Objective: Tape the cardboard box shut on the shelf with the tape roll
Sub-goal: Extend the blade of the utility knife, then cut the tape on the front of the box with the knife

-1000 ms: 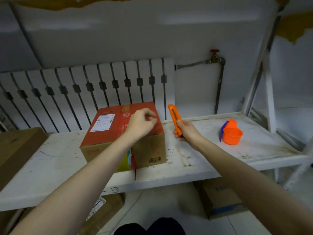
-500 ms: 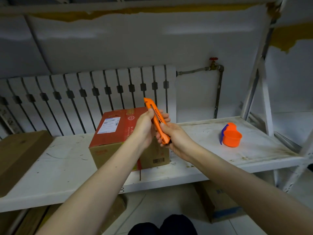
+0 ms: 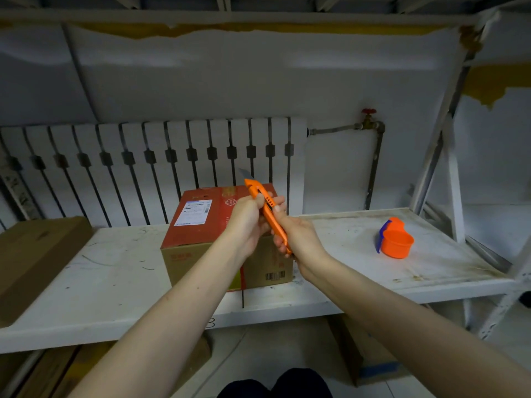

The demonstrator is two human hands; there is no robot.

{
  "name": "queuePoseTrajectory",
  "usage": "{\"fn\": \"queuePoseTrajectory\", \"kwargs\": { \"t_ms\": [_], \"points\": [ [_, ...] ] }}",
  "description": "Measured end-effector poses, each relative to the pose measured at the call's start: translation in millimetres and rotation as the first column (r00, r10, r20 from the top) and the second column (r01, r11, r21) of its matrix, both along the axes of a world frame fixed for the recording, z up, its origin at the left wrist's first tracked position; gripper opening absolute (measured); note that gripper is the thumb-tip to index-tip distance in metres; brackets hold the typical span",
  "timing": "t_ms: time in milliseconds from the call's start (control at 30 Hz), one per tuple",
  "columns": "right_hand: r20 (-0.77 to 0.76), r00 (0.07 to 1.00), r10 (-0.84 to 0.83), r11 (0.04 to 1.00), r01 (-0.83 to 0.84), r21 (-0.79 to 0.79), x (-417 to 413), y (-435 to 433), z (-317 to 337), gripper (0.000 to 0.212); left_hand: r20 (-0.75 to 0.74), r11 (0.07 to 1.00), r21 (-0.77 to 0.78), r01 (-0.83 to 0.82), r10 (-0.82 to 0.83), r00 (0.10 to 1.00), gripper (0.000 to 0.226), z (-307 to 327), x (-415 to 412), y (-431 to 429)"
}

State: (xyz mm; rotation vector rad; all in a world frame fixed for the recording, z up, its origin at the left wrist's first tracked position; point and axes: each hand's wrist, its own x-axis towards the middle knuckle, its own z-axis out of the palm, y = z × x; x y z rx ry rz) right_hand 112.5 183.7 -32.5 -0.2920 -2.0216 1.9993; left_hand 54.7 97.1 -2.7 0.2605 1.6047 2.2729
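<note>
At frame centre, both hands, left hand point(image 3: 249, 222) and right hand point(image 3: 298, 239), were closed around the orange plastic utility knife point(image 3: 268, 215); its grey blade point(image 3: 245, 173) had been extended since a moment before. Behind them, the red-topped cardboard box point(image 3: 201, 225) sat on the white shelf point(image 3: 115, 282). The orange tape dispenser point(image 3: 395, 239) lay untouched at right, suggesting tape cutting came next.

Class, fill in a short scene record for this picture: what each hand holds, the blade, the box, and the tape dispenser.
left hand: on upper part of the utility knife
right hand: grips knife handle
blade: extended, pointing up
cardboard box: on shelf, behind hands
tape dispenser: orange, on shelf at right, untouched
</note>
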Motion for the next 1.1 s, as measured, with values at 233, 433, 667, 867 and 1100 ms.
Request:
{"fn": "queuePoseTrajectory", "kwargs": {
  "t_ms": [233, 433, 667, 867, 1100],
  "points": [
    [0.120, 0.979, 0.168, 0.986, -0.169, 0.002, -4.8, 0.2, 2.9, 0.048, -0.049, 0.994, -0.107, 0.005, -0.010, 0.999, 0.026, 1.6, -4.0, -11.6],
    [0.019, 0.974, 0.228, 0.943, -0.225, 0.244, -29.0, -3.9, 6.4, 0.024, -0.128, 0.954, -0.286, -0.094, 0.059, 0.990, 0.026, 4.2, -12.5, -35.6],
    [0.016, 0.992, -0.128, 0.292, 0.022, 0.956, -72.4, 3.7, -9.6, 0.025, -0.260, 0.714, -0.554, -0.428, 0.340, 0.904, 0.035, -40.9, -18.9, -63.7],
    [0.054, 0.996, -0.069, 0.066, -0.049, 0.997, -95.3, -2.2, -30.4, 0.042, -0.018, 0.769, -0.593, -0.240, 0.286, 0.958, 0.051, -64.7, -9.5, -64.7],
    [0.064, 0.988, 0.138, 0.137, -0.083, 0.987, -96.6, 1.4, -41.7, 0.043, -0.052, 0.826, -0.477, -0.300, 0.314, 0.948, 0.018, -74.3, -1.0, -66.0]
  ]
}}
